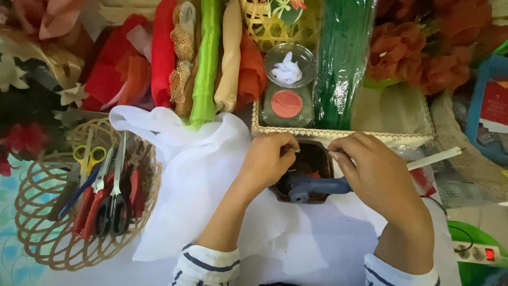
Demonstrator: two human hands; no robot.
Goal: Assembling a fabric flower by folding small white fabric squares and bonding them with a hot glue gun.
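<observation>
1. White cloth [201, 175] is covering the worktable, which is crowded with craft supplies, and both hands are working at its middle.
2. Left hand [270, 159] is curling its fingers together, pinching a small, thin item too tiny to identify, just above a dark square dish [317, 159].
3. Right hand [373, 169] is closing its fingers on a thin white stick [436, 158], which is pointing out to the right; the hand is hovering over the dish's right edge.
4. A blue glue gun [315, 187] is lying across the dish, between the two wrists.
5. Behind the dish, a lidded clear jar [288, 85] is sitting in a woven tray [402, 139] beside bundled green stems [341, 58].
6. Rolled fabrics [206, 58] are lying behind the cloth.
7. At far left, a wicker basket [47, 233] is holding scissors [90, 159].
</observation>
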